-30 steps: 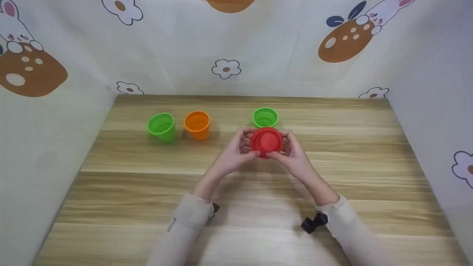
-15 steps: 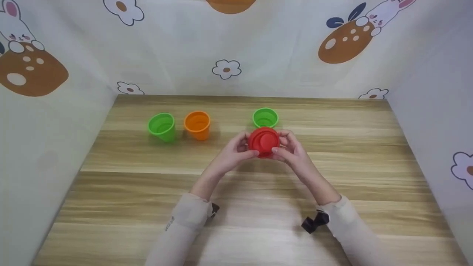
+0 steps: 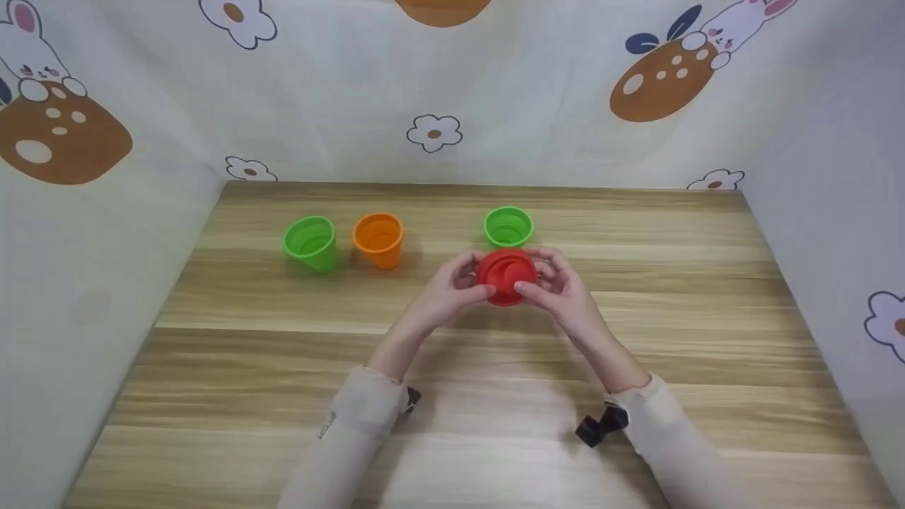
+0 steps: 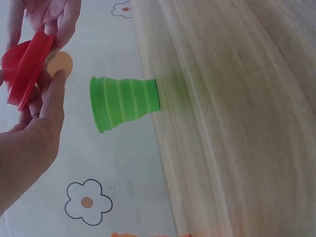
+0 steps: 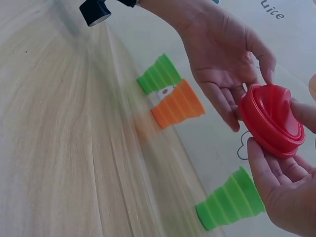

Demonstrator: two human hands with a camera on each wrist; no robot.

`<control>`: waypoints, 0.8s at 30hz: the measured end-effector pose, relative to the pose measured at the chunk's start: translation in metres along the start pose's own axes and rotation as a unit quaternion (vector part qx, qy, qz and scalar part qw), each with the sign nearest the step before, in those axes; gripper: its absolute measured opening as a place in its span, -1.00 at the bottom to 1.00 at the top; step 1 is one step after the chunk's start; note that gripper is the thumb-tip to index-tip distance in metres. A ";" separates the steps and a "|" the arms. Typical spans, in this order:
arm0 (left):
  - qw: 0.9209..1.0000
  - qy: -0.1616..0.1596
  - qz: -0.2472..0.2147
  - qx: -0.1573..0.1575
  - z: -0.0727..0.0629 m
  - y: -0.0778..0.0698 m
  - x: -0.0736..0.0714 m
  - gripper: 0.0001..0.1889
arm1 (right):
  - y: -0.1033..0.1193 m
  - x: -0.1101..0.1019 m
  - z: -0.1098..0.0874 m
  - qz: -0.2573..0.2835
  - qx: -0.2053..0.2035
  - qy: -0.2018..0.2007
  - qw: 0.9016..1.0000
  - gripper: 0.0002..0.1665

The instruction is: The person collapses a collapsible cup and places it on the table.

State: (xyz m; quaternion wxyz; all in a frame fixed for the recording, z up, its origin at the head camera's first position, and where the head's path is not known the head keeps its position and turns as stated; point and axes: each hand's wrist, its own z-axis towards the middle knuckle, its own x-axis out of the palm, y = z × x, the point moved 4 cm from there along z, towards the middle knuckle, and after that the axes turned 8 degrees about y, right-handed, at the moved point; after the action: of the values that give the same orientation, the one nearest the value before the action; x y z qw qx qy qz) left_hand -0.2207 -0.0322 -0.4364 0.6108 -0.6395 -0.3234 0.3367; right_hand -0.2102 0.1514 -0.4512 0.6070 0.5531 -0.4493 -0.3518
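Between both hands, above the table, is a red collapsible cup (image 3: 507, 274), folded nearly flat with its round base towards the head camera. Its middle looks dented and skewed in the right wrist view. My left hand (image 3: 442, 293) pinches the cup's left side, thumb on the near edge. On the other side, my right hand (image 3: 571, 300) grips the rim with the thumb (image 5: 302, 112) pressing on the base. Just beyond the hands stands an upright green cup (image 3: 508, 225), its lower part hidden in the head view.
An orange cup (image 3: 378, 239) and another green cup (image 3: 311, 244) stand upright at the back left of the wooden table (image 3: 283, 382). Patterned cloth (image 3: 353, 92) hangs behind the table. Black wrist cameras (image 3: 601, 424) are strapped over the sleeves.
The red cup has shifted slightly left, and its base has gone from round and even to skewed. My right thumb has moved further onto the base. The standing cups stay put.
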 end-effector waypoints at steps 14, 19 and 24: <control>0.994 -0.042 0.098 -0.007 0.003 -0.002 0.005 -0.65 | 0.001 0.005 0.001 -0.008 0.004 -0.009 1.000 -0.61; 0.989 -0.052 0.137 -0.019 0.005 -0.001 0.004 -0.64 | -0.001 0.004 0.003 -0.013 0.005 -0.018 1.000 -0.59; 0.997 -0.017 0.077 0.014 0.007 0.002 0.002 -0.60 | 0.000 0.001 0.003 -0.014 0.003 -0.043 0.999 -0.60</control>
State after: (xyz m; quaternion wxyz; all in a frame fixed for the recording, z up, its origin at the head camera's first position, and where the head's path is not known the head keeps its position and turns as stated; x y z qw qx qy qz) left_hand -0.2257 -0.0263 -0.4386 0.5864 -0.6480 -0.2787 0.3982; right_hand -0.2130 0.1493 -0.4510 0.5807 0.5456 -0.4682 -0.3821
